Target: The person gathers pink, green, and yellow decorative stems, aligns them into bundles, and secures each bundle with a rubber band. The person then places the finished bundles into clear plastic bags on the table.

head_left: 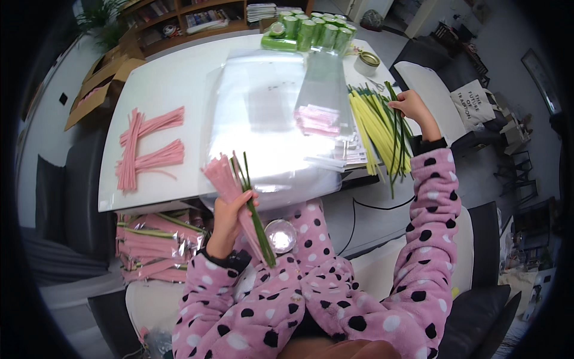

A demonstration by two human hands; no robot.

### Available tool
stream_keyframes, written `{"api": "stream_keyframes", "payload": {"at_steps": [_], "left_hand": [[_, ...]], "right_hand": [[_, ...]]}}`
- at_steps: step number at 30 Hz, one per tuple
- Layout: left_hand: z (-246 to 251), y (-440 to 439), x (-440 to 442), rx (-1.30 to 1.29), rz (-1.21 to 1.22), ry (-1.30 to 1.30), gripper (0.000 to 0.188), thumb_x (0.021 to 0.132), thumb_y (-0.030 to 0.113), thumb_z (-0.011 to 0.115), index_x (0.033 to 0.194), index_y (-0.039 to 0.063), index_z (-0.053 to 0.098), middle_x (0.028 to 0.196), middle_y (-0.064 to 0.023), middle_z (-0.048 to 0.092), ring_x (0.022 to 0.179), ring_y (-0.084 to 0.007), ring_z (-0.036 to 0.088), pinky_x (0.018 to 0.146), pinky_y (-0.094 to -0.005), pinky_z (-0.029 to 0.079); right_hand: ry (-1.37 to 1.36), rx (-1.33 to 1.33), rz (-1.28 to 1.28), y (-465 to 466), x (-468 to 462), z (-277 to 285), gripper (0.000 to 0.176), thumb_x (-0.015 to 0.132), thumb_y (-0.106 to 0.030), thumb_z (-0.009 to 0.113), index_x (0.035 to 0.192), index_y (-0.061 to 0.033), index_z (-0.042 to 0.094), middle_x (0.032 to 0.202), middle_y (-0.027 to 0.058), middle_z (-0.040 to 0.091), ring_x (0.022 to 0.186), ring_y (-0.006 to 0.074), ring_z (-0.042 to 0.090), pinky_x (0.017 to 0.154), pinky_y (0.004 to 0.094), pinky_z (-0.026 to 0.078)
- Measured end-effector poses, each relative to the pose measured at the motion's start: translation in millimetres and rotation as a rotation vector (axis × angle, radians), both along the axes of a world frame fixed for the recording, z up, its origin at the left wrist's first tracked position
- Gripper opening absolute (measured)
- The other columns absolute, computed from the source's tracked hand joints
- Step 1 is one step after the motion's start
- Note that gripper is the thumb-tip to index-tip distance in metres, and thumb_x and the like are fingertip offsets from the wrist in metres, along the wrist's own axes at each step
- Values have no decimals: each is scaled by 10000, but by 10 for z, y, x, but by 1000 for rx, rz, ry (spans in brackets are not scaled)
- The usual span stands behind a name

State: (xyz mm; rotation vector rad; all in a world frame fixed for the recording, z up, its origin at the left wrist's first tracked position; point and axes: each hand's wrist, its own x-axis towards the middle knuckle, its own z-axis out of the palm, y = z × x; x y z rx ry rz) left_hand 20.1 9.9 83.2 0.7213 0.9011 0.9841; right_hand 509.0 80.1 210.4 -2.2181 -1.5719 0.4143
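My left hand (231, 220) is closed around a bundle of pink fuzzy stems (224, 177) with a few dark green stems (260, 231) along its right side. My right hand (410, 105) pinches several dark green stems (393, 152) near their upper ends. They hang over a pile of yellow-green stems (370, 130) at the table's right edge. Clear plastic sleeves (260, 112) cover the table's middle, and a band of pink (317, 120) shows at the right ones. Pink stem bundles (150, 152) lie crossed on the left. A round clear container (280, 235) sits at my lap.
Green tape rolls (307, 33) stand at the white table's (170, 89) far edge, near an open tin (367, 63) and scissors (377, 84). Wrapped pink bundles (157, 247) are stacked below the table at left. A cardboard box (101, 83) stands beyond the left edge.
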Motion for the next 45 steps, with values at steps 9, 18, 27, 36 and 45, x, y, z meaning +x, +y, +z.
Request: {"api": "stream_keyframes", "payload": {"at_steps": [9, 18, 27, 36, 45], "left_hand": [[18, 147, 140, -39, -43, 17, 164, 796, 91, 639, 886, -44, 613, 765, -103, 646, 626, -137, 610, 497, -206, 455], [313, 69, 460, 10, -285, 59, 187, 798, 119, 647, 908, -30, 627, 783, -80, 655, 649, -110, 605, 544, -198, 455], [360, -115, 440, 81, -353, 10, 248, 808, 138, 629, 1008, -4, 592, 873, -95, 649, 734, -127, 614, 545, -206, 451], [301, -187, 399, 64, -359, -121, 274, 829, 148, 612, 1040, -24, 587, 927, -113, 654, 741, -123, 619, 518, -189, 444], [275, -223, 458, 59, -374, -110, 220, 844, 145, 593, 1007, -2, 574, 844, -95, 651, 637, -91, 590, 491, -170, 433]], "right_hand": [[-510, -29, -203, 379, 808, -689, 325, 687, -269, 725, 825, 15, 644, 823, 225, 627, 810, 364, 610, 727, 429, 480], [744, 16, 369, -389, -1887, -773, 182, 807, -148, 655, 934, -20, 669, 748, 21, 654, 625, 52, 533, 547, 207, 428], [990, -132, 466, -789, -2665, -468, 125, 797, -107, 665, 810, 17, 667, 583, 16, 594, 481, 44, 490, 436, 180, 370], [1104, -165, 511, -850, -2672, -444, 127, 806, -110, 655, 853, 8, 655, 611, 6, 591, 498, 39, 492, 445, 176, 370], [1010, -103, 418, -806, -2666, -492, 151, 814, -138, 648, 829, 12, 633, 605, 9, 576, 501, 53, 503, 430, 190, 376]]}}
